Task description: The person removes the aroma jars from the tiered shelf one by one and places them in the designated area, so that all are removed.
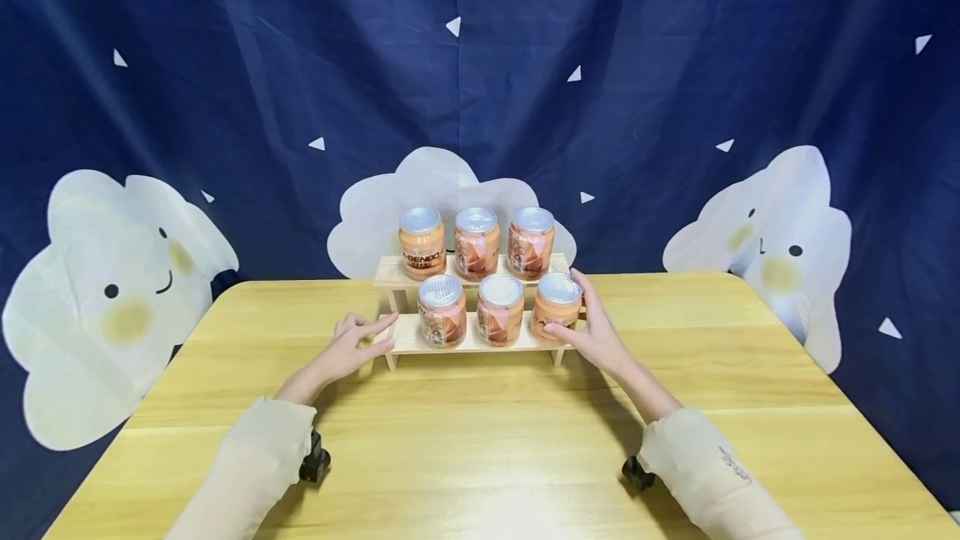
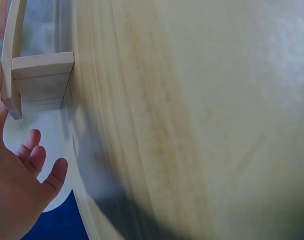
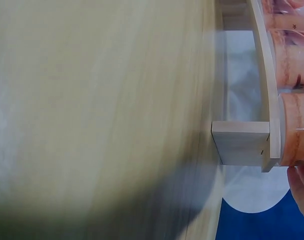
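Observation:
On a two-step wooden rack [image 1: 399, 338] stand several clear jars of orange contents with silver lids. My right hand [image 1: 600, 342] grips the rightmost jar [image 1: 556, 307] of the lower step, thumb across its front and a finger round its far side. In the right wrist view, fingertips [image 3: 297, 179] meet that jar's side at the board's end. My left hand [image 1: 351, 348] pinches the left end of the lower step between thumb and index finger. Its other fingers [image 2: 54, 175] hang loosely curled beside the rack's leg in the left wrist view.
Two more jars, the left one [image 1: 442, 312] and the middle one [image 1: 500, 310], share the lower step. Three jars, including a middle one [image 1: 476, 245], line the upper step. The rack stands near the far edge of the wooden table [image 1: 480, 432], before a blue curtain [image 1: 517, 107] printed with clouds.

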`<state>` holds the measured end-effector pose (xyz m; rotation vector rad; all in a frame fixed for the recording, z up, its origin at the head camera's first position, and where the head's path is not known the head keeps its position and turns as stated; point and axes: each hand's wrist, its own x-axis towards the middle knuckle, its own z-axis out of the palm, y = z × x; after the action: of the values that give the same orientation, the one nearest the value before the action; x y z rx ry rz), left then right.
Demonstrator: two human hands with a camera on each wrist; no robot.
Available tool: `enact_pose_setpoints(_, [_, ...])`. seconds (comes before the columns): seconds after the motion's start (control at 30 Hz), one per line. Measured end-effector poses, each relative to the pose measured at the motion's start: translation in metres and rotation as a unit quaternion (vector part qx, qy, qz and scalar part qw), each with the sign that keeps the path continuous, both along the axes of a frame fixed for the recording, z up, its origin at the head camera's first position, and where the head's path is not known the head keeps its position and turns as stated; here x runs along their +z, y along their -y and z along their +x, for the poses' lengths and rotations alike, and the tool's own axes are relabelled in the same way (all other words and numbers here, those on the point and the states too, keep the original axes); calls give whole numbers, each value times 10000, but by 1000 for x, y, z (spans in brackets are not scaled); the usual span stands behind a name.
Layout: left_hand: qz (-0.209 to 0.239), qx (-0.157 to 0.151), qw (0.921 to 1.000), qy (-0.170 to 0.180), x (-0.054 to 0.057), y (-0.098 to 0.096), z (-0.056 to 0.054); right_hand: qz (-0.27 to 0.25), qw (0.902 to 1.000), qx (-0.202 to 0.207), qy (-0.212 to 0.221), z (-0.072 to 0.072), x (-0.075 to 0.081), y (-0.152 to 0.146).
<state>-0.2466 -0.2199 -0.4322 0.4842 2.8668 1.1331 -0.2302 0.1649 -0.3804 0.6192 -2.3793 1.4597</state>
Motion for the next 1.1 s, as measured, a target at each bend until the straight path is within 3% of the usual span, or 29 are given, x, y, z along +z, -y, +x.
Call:
enact_pose_setpoints(0.17, [-2, -14, 10000, 51, 0, -1, 2, -18, 10000, 60, 15, 6, 8, 0])
enact_pose_setpoints(0.33, [-102, -28, 9999, 104, 1, -1, 2, -12, 9998, 26, 193, 5, 6, -7])
enact_pose_setpoints(0.57, [-169, 0, 9996, 232, 2, 0, 1, -84, 9993, -142, 336, -12, -15, -29])
enact_pose_setpoints(0.9, [-224, -15, 9996, 193, 3, -1, 2, 337, 9972, -566, 348, -20, -13, -63])
enact_pose_setpoints(1.1, [-247, -60, 9995, 164, 3, -1, 1, 667, 9950, -698, 264, -32, -20, -80])
